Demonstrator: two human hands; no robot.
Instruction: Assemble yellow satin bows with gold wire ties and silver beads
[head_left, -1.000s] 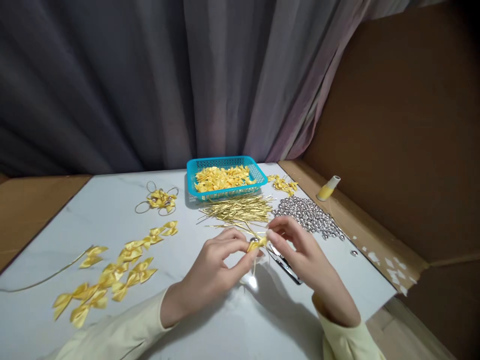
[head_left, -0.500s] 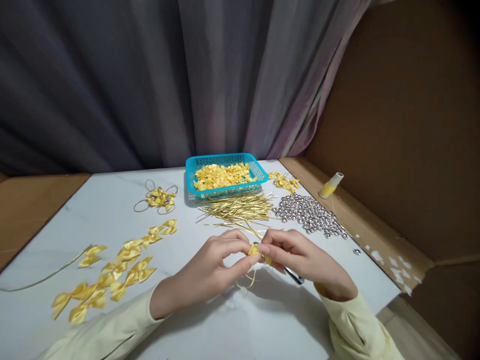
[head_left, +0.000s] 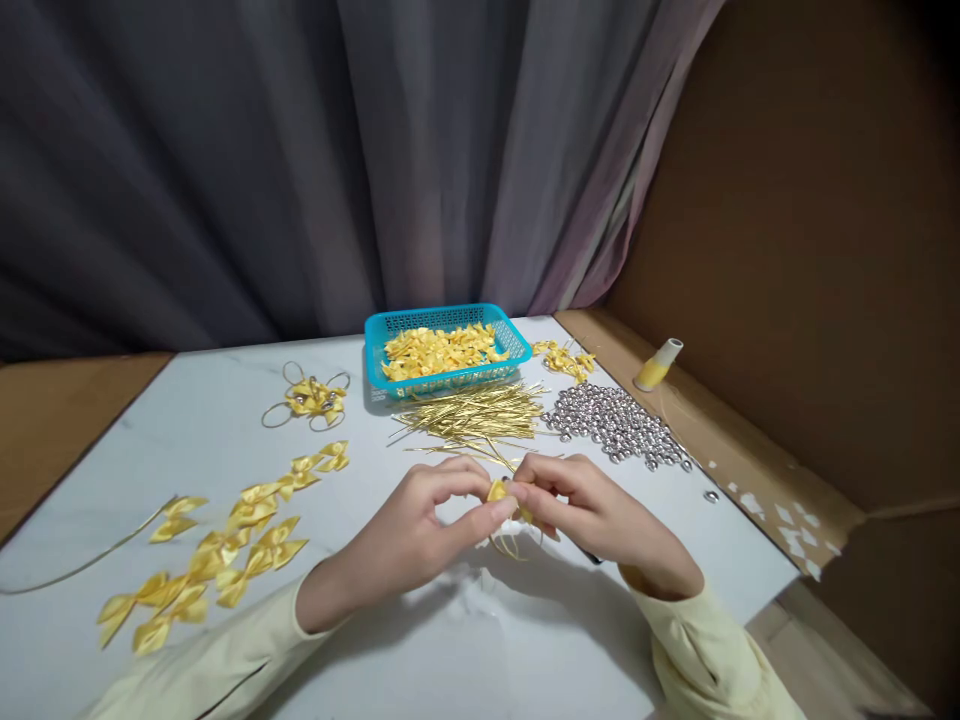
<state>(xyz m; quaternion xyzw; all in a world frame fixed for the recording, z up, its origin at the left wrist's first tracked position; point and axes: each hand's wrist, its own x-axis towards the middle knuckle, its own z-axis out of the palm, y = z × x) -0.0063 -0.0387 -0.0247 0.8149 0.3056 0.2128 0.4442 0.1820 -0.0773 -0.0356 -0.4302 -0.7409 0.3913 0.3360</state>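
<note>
Between my two hands is a yellow ribbon bow (head_left: 498, 490), mostly covered by the fingers, with thin gold cord (head_left: 508, 546) looping below it. My left hand (head_left: 424, 520) pinches the bow from the left with thumb and index finger. From the right, my right hand (head_left: 589, 505) pinches the same bow, its fingertips touching those of the left. A dark tool tip (head_left: 592, 556) shows just under the right hand; the rest of it is hidden. Loose yellow bows (head_left: 217, 553) lie in rows to the left of my left hand.
A blue basket (head_left: 373, 345) of yellow bows stands at the back. Before it lie gold cords (head_left: 480, 412); silver rings (head_left: 615, 422) are heaped to the right. Finished-looking looped bows (head_left: 319, 398) sit back left. A yellow thread spool (head_left: 658, 366) stands beside the cardboard wall (head_left: 787, 250).
The view has shifted slightly, so everything sits a little further left. Both hands keep hold of the bow, and the right hand now covers more of the dark tool.
</note>
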